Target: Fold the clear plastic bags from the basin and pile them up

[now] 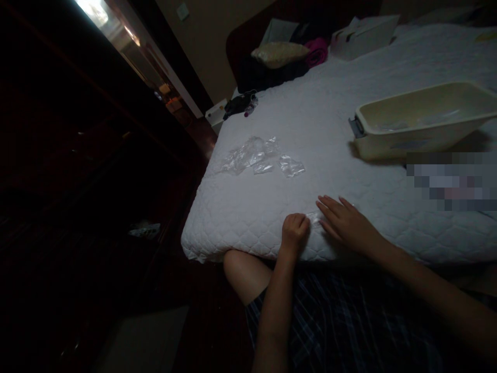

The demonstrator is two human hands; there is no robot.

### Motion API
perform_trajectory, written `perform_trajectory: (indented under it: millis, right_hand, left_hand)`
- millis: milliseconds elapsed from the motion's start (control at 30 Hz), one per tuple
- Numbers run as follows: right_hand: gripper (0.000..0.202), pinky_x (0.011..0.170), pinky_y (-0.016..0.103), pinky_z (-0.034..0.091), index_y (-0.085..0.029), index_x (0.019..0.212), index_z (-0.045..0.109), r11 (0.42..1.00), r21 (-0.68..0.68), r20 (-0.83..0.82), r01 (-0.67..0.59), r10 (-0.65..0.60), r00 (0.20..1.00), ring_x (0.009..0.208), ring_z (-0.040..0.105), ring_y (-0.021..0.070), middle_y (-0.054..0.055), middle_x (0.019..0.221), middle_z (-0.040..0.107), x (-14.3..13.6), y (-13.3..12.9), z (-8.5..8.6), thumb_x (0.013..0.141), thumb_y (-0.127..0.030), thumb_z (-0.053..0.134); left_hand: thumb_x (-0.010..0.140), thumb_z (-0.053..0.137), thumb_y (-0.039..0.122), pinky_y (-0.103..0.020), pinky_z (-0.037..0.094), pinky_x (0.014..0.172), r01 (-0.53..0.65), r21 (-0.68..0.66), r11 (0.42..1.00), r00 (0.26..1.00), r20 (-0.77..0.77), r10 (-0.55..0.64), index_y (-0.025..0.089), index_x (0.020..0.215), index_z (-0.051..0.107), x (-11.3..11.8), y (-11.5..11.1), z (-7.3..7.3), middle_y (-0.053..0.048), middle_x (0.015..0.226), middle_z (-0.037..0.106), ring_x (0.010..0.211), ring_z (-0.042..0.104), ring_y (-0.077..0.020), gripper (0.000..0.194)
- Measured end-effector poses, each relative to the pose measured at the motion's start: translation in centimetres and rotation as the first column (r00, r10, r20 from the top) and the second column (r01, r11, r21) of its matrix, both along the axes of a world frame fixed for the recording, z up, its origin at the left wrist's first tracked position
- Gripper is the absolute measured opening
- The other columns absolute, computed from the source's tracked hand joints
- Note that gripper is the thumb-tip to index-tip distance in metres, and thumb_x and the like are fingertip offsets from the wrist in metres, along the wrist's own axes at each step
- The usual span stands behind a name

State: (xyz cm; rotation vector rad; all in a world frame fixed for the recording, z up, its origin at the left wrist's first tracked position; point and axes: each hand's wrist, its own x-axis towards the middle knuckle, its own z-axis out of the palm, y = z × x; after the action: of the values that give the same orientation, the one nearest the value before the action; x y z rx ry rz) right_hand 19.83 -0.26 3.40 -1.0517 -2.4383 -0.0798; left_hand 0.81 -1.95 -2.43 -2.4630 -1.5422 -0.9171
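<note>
Near the front edge of the white quilted bed, a small clear plastic bag lies between my hands. My left hand has its fingers curled closed on the bag's left end. Flat over its right side rests my right hand, fingers stretched out and slightly spread, hiding part of the bag. Farther back on the bed is a loose pile of crinkled clear plastic bags, with a separate clear bag just to its right.
A cream plastic bin with a grey handle stands on the bed at the right, clear plastic inside it. Behind are a white box, a pale stuffed bag and a magenta cloth. Dark furniture fills the left.
</note>
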Motion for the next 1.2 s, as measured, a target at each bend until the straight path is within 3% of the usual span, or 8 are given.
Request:
perform_trajectory:
  millis: [167, 300, 500, 600, 700, 900, 1100, 1200]
  right_hand:
    - [0.062, 0.11, 0.052, 0.029, -0.018, 0.147, 0.034, 0.999, -0.048, 0.046, 0.005, -0.003, 0.999, 0.135, 0.039, 0.03, 0.016, 0.145, 0.044, -0.6, -1.0, -5.3, 0.093, -0.047, 0.036]
    - [0.066, 0.11, 0.052, 0.027, -0.019, 0.148, 0.031, 1.0, -0.018, 0.086, 0.009, -0.008, 0.996, 0.137, 0.036, 0.0302, 0.016, 0.148, 0.039, -0.1, -1.5, -7.2, 0.091, -0.052, 0.038]
    - [0.067, 0.111, 0.052, 0.026, -0.019, 0.149, 0.028, 1.0, -0.015, 0.074, -0.003, 0.004, 0.997, 0.138, 0.033, 0.0297, 0.016, 0.15, 0.036, -0.1, -1.5, -7.4, 0.091, -0.052, 0.039]
    - [0.068, 0.111, 0.053, 0.026, -0.019, 0.15, 0.027, 1.0, -0.015, 0.06, -0.006, 0.006, 0.998, 0.139, 0.033, 0.0298, 0.016, 0.15, 0.035, -0.2, -1.5, -7.6, 0.091, -0.052, 0.04]
    - [0.066, 0.11, 0.054, 0.026, -0.018, 0.149, 0.029, 1.0, -0.01, 0.062, -0.005, 0.005, 0.998, 0.139, 0.032, 0.0302, 0.016, 0.15, 0.035, -0.1, -1.5, -7.9, 0.091, -0.048, 0.04]
    - [0.063, 0.11, 0.053, 0.027, -0.014, 0.144, 0.038, 1.0, 0.0, 0.089, -0.019, 0.018, 0.996, 0.137, 0.034, 0.0306, 0.018, 0.148, 0.038, 0.1, -1.4, -7.7, 0.09, -0.045, 0.043]
    - [0.05, 0.108, 0.051, 0.032, -0.02, 0.142, 0.042, 0.989, -0.136, 0.041, -0.051, 0.057, 0.998, 0.135, 0.039, 0.025, 0.013, 0.145, 0.044, 0.7, -0.9, -6.4, 0.096, -0.035, 0.03]
    - [0.049, 0.107, 0.05, 0.034, -0.016, 0.138, 0.048, 0.991, -0.133, 0.032, -0.022, 0.027, 0.999, 0.134, 0.041, 0.026, 0.015, 0.142, 0.048, 0.1, -1.1, -5.5, 0.096, -0.035, 0.028]
  left_hand:
    - [0.093, 0.045, 0.017, -0.037, 0.051, 0.083, 0.026, -0.025, 0.999, 0.999, -0.025, -0.027, 0.018, 0.091, 0.065, 0.1, 0.0, -0.3, -0.011, 0.096, 0.068, 0.092, 0.064, -0.0203, 0.02]
    - [0.092, 0.047, 0.016, -0.038, 0.053, 0.083, 0.064, -0.036, 0.997, 0.998, -0.023, -0.065, 0.018, 0.091, 0.066, 0.0, -0.1, -0.2, -0.011, 0.098, 0.069, 0.092, 0.065, -0.0208, 0.019]
    - [0.085, 0.049, 0.017, -0.044, 0.052, 0.092, 0.121, 0.01, 0.993, 0.992, 0.044, -0.121, 0.015, 0.107, 0.063, -1.1, -1.8, -0.1, -0.016, 0.114, 0.066, 0.11, 0.061, -0.0252, 0.026]
    - [0.081, 0.05, 0.023, -0.052, 0.047, 0.1, 0.155, 0.048, 0.987, 0.988, -0.004, -0.155, 0.011, 0.118, 0.058, -1.0, -2.7, -0.2, -0.021, 0.128, 0.058, 0.128, 0.049, -0.0322, 0.04]
    - [0.086, 0.045, 0.027, -0.052, 0.042, 0.105, 0.159, 0.071, 0.985, 0.983, -0.099, -0.152, 0.007, 0.128, 0.051, -0.3, -2.8, -0.2, -0.022, 0.135, 0.053, 0.135, 0.041, -0.0314, 0.047]
    - [0.093, 0.041, 0.037, -0.047, 0.037, 0.11, 0.12, 0.011, 0.993, 0.965, -0.237, -0.114, 0.001, 0.134, 0.044, 0.2, -2.2, -0.9, -0.022, 0.139, 0.049, 0.135, 0.041, -0.0305, 0.055]
    - [0.091, 0.044, 0.048, -0.048, 0.032, 0.112, 0.095, -0.056, 0.994, 0.947, -0.304, -0.108, 0.007, 0.138, 0.041, -0.7, -3.0, -1.7, -0.019, 0.145, 0.043, 0.138, 0.036, -0.0292, 0.063]
    - [0.091, 0.044, 0.047, -0.048, 0.032, 0.112, 0.068, -0.049, 0.997, 0.946, -0.315, -0.08, 0.008, 0.138, 0.042, -0.4, -3.0, -1.8, -0.018, 0.145, 0.043, 0.138, 0.036, -0.0288, 0.062]
